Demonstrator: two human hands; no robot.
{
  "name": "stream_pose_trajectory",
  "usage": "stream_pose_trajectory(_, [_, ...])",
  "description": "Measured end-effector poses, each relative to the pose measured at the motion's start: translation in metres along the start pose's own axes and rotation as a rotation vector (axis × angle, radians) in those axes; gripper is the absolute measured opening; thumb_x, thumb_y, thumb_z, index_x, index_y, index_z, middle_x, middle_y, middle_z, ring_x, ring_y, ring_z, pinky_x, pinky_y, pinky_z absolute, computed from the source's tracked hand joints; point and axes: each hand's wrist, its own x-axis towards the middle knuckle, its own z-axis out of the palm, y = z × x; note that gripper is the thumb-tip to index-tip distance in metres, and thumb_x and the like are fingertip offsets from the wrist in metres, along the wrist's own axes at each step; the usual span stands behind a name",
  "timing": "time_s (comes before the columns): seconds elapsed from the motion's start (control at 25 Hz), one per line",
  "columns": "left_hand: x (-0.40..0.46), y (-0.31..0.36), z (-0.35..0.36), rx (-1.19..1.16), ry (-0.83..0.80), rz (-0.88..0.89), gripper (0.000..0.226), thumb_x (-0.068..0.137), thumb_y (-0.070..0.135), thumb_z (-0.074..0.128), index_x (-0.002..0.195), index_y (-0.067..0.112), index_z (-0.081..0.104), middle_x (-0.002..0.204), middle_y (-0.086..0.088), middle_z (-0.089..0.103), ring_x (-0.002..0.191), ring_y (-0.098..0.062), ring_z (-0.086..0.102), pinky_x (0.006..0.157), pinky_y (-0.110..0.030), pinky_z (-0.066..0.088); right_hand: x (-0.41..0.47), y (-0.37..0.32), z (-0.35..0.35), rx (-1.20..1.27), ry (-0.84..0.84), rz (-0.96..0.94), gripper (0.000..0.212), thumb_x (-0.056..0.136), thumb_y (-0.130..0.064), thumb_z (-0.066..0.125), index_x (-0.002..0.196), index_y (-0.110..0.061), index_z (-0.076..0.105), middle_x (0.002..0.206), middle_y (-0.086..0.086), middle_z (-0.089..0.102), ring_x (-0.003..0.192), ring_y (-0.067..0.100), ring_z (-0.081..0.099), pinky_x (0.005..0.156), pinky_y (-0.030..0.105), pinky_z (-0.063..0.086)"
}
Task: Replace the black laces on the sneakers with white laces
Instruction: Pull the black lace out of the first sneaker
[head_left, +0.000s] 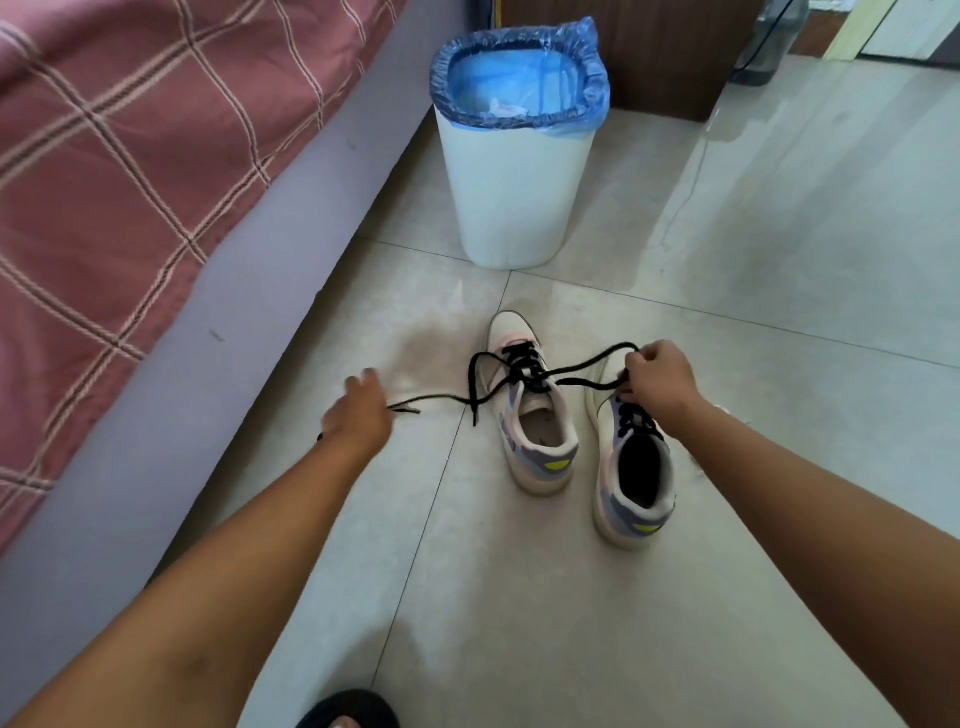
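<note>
Two cream sneakers with lilac and yellow heels stand side by side on the tiled floor, the left sneaker (530, 410) and the right sneaker (631, 473). The left sneaker's black lace (488, 384) is untied and pulled out sideways both ways. My left hand (358, 410) holds one end of it, low and to the left; the hand is blurred. My right hand (660, 379) pinches the lace's other strand above the right sneaker's toe. The right sneaker still has its black lace (636, 418) threaded.
A white bin (514, 197) with a blue liner stands beyond the sneakers. A bed with a pink checked cover (130, 171) and grey base runs along the left. A dark slipper on a foot (345, 709) shows at the bottom edge.
</note>
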Motion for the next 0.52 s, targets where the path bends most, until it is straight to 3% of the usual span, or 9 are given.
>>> stream_pose_trajectory(0.08, [-0.015,0.041,0.005,-0.123,-0.015,0.172,0.037,0.095,0.032,0.050,0.125,0.011,0.040,0.127,-0.012,0.046,0.111,-0.035,0.054,0.086,-0.040,0.043,-0.002,-0.013,0.008,0.477,-0.110,0.176,0.012,0.094,-0.012,0.041,0.089,-0.004,0.048,0.083,0.017,0.062,0.066,0.027,0.061,0.068,0.037,0.050])
stream_pose_trajectory(0.12, [-0.025,0.065,0.006,-0.152,-0.028,0.254,0.038,0.095,0.039,0.047,0.122,0.012,0.042,0.124,-0.011,0.051,0.109,-0.033,0.055,0.083,-0.038,0.043,-0.003,-0.020,0.011,0.588,-0.149,0.212,0.012,0.096,-0.011,0.040,0.089,-0.006,0.047,0.079,0.014,0.061,0.067,0.026,0.061,0.071,0.037,0.049])
stream_pose_trajectory(0.2, [-0.039,0.105,0.011,-0.089,-0.061,0.373,0.043,0.096,0.045,0.040,0.123,0.011,0.043,0.117,-0.011,0.059,0.107,-0.032,0.058,0.076,-0.035,0.042,-0.007,-0.027,0.016,0.683,-0.194,0.207,0.012,0.097,-0.011,0.038,0.087,-0.008,0.044,0.069,0.010,0.054,0.063,0.023,0.056,0.071,0.036,0.049])
stream_pose_trajectory(0.28, [-0.040,0.124,0.017,0.043,-0.080,0.376,0.040,0.098,0.035,0.038,0.128,0.009,0.041,0.120,-0.011,0.060,0.109,-0.032,0.058,0.076,-0.033,0.042,-0.006,-0.027,0.019,0.726,-0.205,0.192,0.013,0.098,-0.009,0.038,0.085,-0.010,0.040,0.059,0.006,0.038,0.049,0.018,0.042,0.063,0.034,0.050])
stream_pose_trajectory(0.36, [-0.034,0.121,0.015,0.098,-0.123,0.297,0.037,0.098,0.018,0.034,0.133,0.013,0.045,0.126,-0.011,0.058,0.114,-0.031,0.056,0.085,-0.035,0.044,-0.002,-0.027,0.014,0.643,-0.158,0.186,0.017,0.097,-0.008,0.037,0.081,-0.014,0.037,0.057,0.003,0.030,0.040,0.014,0.031,0.052,0.030,0.046])
stream_pose_trajectory(0.44, [-0.031,0.108,0.015,0.144,-0.132,0.236,0.036,0.097,0.011,0.034,0.127,0.012,0.052,0.126,-0.010,0.058,0.115,-0.031,0.056,0.087,-0.035,0.044,0.002,-0.027,-0.002,0.449,-0.064,0.151,0.016,0.094,-0.007,0.043,0.081,-0.015,0.037,0.062,0.004,0.034,0.042,0.015,0.032,0.041,0.024,0.038])
stream_pose_trajectory(0.52, [-0.030,0.094,0.016,0.217,-0.095,0.232,0.031,0.096,0.009,0.034,0.121,0.009,0.054,0.123,-0.009,0.060,0.113,-0.031,0.057,0.085,-0.033,0.043,0.008,-0.024,-0.021,0.036,-0.001,-0.039,0.010,0.091,-0.007,0.050,0.091,-0.014,0.043,0.071,0.006,0.043,0.052,0.020,0.039,0.044,0.025,0.037])
